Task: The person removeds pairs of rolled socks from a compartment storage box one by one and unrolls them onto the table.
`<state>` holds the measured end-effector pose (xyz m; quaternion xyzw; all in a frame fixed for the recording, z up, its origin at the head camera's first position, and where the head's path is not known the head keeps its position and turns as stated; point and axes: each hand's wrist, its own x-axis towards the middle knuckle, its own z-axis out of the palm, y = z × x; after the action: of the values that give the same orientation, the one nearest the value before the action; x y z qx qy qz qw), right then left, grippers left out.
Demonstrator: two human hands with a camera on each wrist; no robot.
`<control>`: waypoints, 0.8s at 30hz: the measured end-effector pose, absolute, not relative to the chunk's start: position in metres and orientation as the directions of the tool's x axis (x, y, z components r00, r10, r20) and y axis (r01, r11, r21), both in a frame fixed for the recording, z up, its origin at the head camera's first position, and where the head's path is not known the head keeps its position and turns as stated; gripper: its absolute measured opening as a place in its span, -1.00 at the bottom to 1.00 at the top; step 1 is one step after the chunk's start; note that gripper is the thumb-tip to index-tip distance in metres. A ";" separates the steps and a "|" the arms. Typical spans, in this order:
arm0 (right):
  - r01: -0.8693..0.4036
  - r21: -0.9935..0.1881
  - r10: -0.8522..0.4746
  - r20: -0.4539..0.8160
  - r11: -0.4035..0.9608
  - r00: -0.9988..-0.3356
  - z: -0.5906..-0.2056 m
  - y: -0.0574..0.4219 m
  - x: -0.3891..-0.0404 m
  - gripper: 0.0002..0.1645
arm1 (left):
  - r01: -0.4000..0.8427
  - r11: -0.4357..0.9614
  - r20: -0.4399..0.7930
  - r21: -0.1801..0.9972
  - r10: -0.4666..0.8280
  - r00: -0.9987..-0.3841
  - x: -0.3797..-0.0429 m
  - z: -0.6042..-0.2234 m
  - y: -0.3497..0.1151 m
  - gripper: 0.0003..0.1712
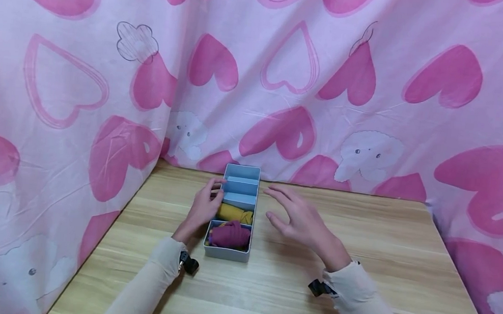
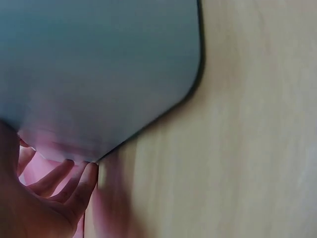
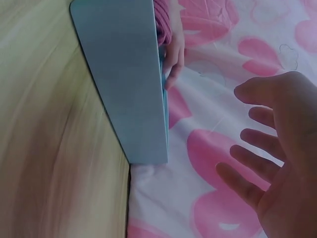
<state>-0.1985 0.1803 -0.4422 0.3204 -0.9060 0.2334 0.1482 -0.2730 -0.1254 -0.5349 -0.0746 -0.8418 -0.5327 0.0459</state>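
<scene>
A long grey-blue divided box [image 1: 226,254] stands on the table, running away from me. Its nearest compartment holds a maroon cloth roll [image 1: 230,234], with bits of yellow at its edges. A mustard cloth roll [image 1: 234,214] fills the compartment behind; the two farther ones show bare blue floors. My left hand [image 1: 204,206] is at the box's left side, fingertips right at the wall and rim; in the left wrist view its fingers [image 2: 81,191] reach along the grey wall. To the right of the box, apart from it, my right hand [image 1: 301,222] hovers with fingers spread, holding nothing.
The wood-grain table [image 1: 385,266] extends to both sides of the box. A pink curtain [image 1: 284,80] with hearts hangs along the back and sides, close behind the box's far end. Small black wrist cameras [image 1: 322,288] sit at both cuffs.
</scene>
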 end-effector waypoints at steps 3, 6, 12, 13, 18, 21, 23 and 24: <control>-0.643 -0.358 -0.515 0.395 0.677 -0.761 -0.443 0.176 -0.196 -0.27 | 0.180 0.374 0.169 0.910 0.061 -0.984 -0.272 -0.537 -0.123 -0.60; -0.629 -0.400 -0.521 0.355 0.666 -0.777 -0.446 0.172 -0.195 -0.26 | 0.184 0.325 0.184 0.928 0.032 -0.982 -0.271 -0.539 -0.120 -0.61; -0.668 -0.396 -0.570 0.348 0.631 -0.745 -0.453 0.160 -0.195 -0.29 | 0.194 0.263 0.210 0.945 -0.033 -0.977 -0.270 -0.544 -0.116 -0.63; -0.680 -0.390 -0.580 0.355 0.622 -0.734 -0.453 0.158 -0.195 -0.30 | 0.194 0.257 0.210 0.947 -0.036 -0.977 -0.270 -0.544 -0.117 -0.63; -0.706 -0.385 -0.620 0.339 0.595 -0.707 -0.456 0.144 -0.192 -0.36 | 0.149 0.227 0.166 0.962 -0.055 -0.985 -0.265 -0.546 -0.123 -0.63; -0.697 -0.392 -0.635 0.297 0.600 -0.713 -0.456 0.139 -0.190 -0.38 | 0.115 0.202 0.129 0.973 -0.054 -0.990 -0.264 -0.546 -0.121 -0.63; -0.693 -0.399 -0.647 0.266 0.601 -0.715 -0.456 0.136 -0.189 -0.39 | 0.106 0.194 0.118 0.975 -0.052 -0.992 -0.264 -0.547 -0.121 -0.63; -0.692 -0.405 -0.655 0.252 0.597 -0.713 -0.456 0.134 -0.189 -0.40 | 0.104 0.191 0.116 0.976 -0.053 -0.992 -0.264 -0.547 -0.120 -0.63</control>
<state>-0.1886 0.1345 -0.4557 0.3771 -0.8929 0.2432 0.0382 -0.2637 -0.1202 -0.5466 -0.0167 -0.7692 -0.6357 0.0619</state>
